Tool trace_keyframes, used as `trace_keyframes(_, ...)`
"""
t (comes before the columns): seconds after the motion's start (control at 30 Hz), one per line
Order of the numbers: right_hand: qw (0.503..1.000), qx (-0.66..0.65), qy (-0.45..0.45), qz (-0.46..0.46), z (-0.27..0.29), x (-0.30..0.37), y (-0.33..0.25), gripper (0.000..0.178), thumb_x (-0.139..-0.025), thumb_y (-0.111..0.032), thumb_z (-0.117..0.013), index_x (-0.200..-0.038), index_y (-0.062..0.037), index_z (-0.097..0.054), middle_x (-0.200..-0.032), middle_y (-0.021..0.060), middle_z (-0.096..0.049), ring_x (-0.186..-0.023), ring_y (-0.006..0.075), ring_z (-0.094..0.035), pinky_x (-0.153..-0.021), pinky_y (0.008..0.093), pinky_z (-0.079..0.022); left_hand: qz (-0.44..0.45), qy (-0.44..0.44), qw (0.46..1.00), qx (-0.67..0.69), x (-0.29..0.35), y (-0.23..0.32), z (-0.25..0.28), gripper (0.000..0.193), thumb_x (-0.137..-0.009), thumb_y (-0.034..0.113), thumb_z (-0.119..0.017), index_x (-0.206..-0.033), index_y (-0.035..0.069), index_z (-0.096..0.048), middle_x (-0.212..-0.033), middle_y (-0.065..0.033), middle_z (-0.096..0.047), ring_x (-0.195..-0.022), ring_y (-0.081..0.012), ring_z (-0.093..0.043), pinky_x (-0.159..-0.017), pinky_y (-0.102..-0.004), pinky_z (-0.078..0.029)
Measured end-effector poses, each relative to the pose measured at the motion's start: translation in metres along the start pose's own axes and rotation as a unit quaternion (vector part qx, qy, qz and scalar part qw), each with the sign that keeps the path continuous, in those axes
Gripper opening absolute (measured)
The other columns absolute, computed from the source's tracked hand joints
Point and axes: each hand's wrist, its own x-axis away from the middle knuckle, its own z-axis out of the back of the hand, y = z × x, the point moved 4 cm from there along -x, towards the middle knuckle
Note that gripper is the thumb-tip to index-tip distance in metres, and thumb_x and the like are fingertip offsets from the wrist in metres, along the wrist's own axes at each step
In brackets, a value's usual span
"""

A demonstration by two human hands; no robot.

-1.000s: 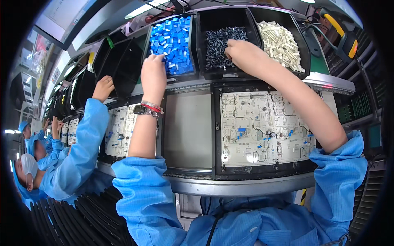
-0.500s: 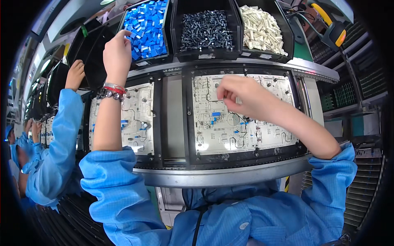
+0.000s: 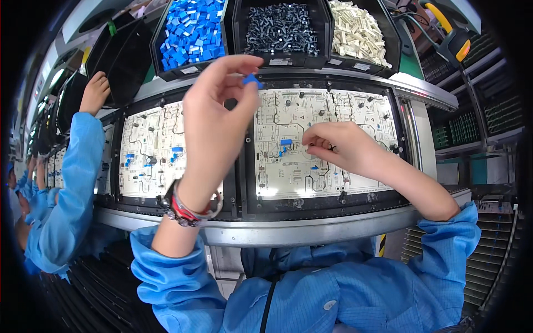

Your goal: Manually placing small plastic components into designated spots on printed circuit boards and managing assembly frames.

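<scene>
My left hand [image 3: 219, 105] is raised over the frame bar left of the near circuit board, pinching a small blue box-shaped capacitor [image 3: 252, 81] between thumb and fingers. Beneath my right hand [image 3: 341, 145] lies the middle of the white circuit board [image 3: 288, 186], held in a black frame. Its fingers are drawn together close to the board; what they hold, if anything, is hidden. Just left of those fingertips, a blue box-shaped capacitor [image 3: 286, 142] sits on the board, with smaller blue parts below it.
Behind the boards stand black bins of blue capacitors [image 3: 191, 33], dark small parts [image 3: 282, 30] and off-white blocks [image 3: 358, 36]. Another framed circuit board [image 3: 133, 186] lies to the left. A co-worker's hand [image 3: 95, 94] is beyond it. A yellow-black scanner [image 3: 452, 41] hangs at far right.
My left hand has come from the blue bin toward the right and nearer, now with a blue capacitor. My right hand has lowered slightly and moved nearer to me over the board.
</scene>
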Motion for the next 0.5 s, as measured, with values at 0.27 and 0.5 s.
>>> trace_keyframes(0.27,0.994,0.046,0.020,0.099,-0.009,0.012,-0.008,0.019,-0.078,0.000,-0.062,-0.097,-0.0026,-0.062,-0.086,0.0098,-0.060,-0.077,0.0252,-0.060,-0.066,0.0321,-0.049,0.003,0.046,0.997,0.058,0.016,-0.018,-0.011,0.020,-0.080,-0.006,-0.057,-0.099,-0.002,-0.061,-0.097,-0.0055,-0.063,-0.069,-0.0047,-0.055,-0.065,-0.0181,-0.045)
trace_keyframes(0.5,0.987,0.096,0.032,0.124,-0.024,0.010,-0.017,0.012,-0.075,-0.002,-0.065,-0.087,-0.0034,-0.063,-0.086,0.0081,-0.058,-0.081,0.0269,-0.058,-0.071,0.0353,-0.047,0.007,0.061,0.996,0.066,0.019,-0.029,-0.003,0.019,-0.080,-0.007,-0.056,-0.097,-0.002,-0.062,-0.094,-0.0051,-0.062,-0.071,-0.0052,-0.054,-0.066,-0.0182,-0.045)
